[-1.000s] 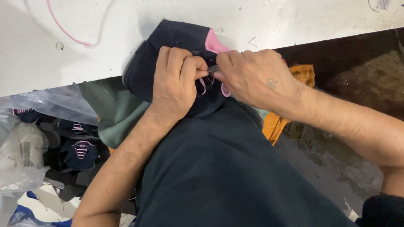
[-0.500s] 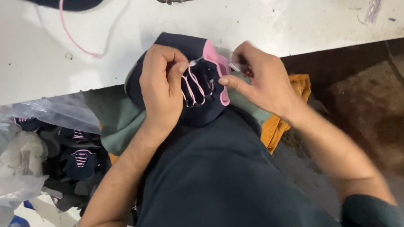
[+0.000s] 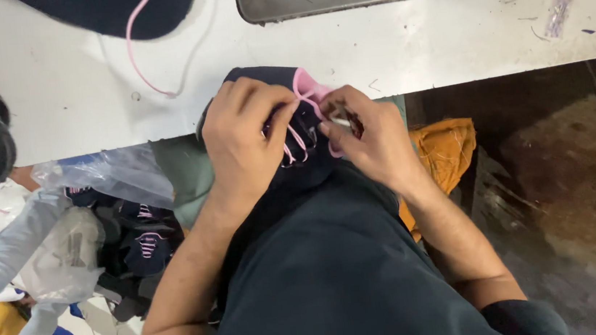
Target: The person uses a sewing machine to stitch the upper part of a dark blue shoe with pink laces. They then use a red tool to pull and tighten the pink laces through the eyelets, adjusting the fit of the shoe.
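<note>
shoe upper (image 3: pixel 303 141) | under left hand (image 3: pixel 244 140) | right hand (image 3: pixel 372 138) pinches lace

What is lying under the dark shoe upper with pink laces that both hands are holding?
The shoe upper rests on the person's dark-trousered lap, its far end over the white table's edge. The left hand and right hand cover its sides.

At the front edge of a white worktable (image 3: pixel 410 47), a left hand (image 3: pixel 244 140) grips a dark navy shoe upper (image 3: pixel 308 163) trimmed in pink, while the right hand (image 3: pixel 372 138) pinches a small pale tool (image 3: pixel 341 122) against its pink lacing. An orange cloth (image 3: pixel 449 149) lies just beside the right wrist.
</note>
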